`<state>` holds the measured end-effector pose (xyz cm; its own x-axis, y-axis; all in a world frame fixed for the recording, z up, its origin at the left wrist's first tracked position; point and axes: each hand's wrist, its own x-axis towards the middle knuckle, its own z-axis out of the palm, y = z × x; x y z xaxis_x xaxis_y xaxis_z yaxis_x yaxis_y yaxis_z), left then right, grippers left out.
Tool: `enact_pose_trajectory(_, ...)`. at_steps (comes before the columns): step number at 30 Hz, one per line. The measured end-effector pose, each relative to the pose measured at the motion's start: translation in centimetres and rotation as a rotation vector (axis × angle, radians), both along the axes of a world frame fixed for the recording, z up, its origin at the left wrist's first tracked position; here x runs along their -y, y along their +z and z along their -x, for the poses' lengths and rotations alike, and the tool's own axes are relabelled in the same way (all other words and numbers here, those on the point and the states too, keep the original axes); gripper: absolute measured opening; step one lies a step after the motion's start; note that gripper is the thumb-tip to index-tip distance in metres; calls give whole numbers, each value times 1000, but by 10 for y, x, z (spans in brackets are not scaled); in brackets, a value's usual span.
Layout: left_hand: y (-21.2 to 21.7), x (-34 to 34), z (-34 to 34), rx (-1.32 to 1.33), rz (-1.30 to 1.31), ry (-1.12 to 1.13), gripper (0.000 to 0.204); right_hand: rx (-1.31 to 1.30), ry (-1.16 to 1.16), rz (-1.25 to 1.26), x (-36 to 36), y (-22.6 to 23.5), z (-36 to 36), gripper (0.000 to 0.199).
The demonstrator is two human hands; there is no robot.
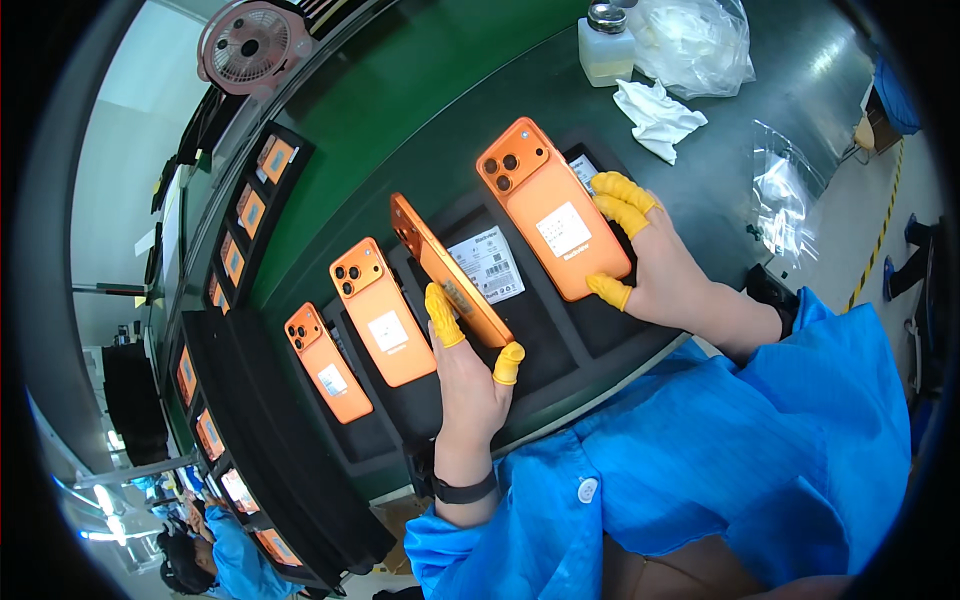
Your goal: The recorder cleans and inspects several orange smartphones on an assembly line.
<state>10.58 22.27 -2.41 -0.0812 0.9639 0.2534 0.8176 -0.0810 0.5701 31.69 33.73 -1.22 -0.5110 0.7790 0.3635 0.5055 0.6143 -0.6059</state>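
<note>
My right hand (640,245), with yellow finger cots on the fingertips, grips an orange smartphone (545,215) by its edges, its back with three camera lenses and a white label facing up. My left hand (468,375), also in yellow finger cots, holds a second orange smartphone (465,285) tipped up on its long edge. Under that one a white printed label (487,262) shows in the black tray (540,345). Left of my left hand, two more orange smartphones (383,315) (328,365) lie back up in the tray's compartments.
Further left, a stack of black trays (260,420) and another tray (265,215) carry several orange phones. Top right are a pump bottle (606,50), a crumpled white wipe (660,118) and clear plastic bags (695,45). A pink fan (250,48) stands beyond; a person in blue (240,555) sits lower left.
</note>
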Motion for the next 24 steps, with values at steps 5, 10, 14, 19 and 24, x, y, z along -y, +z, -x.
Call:
enact_pose_trajectory(5,-1,3,5,35,31,-24,82,-109,200,-103,6,7,2,67)
enact_pose_trajectory(10,-1,4,6,100,15,-41,83,-60,316,-137,7,7,8,73)
enact_pose_trajectory(14,-2,7,7,82,23,-32,84,-74,328,-155,9,8,11,71)
enact_pose_trajectory(19,-1,8,7,79,-4,-32,84,-74,322,-155,11,8,11,72)
enact_pose_trajectory(24,-2,9,7,72,-21,-35,83,-78,304,-161,12,8,11,72)
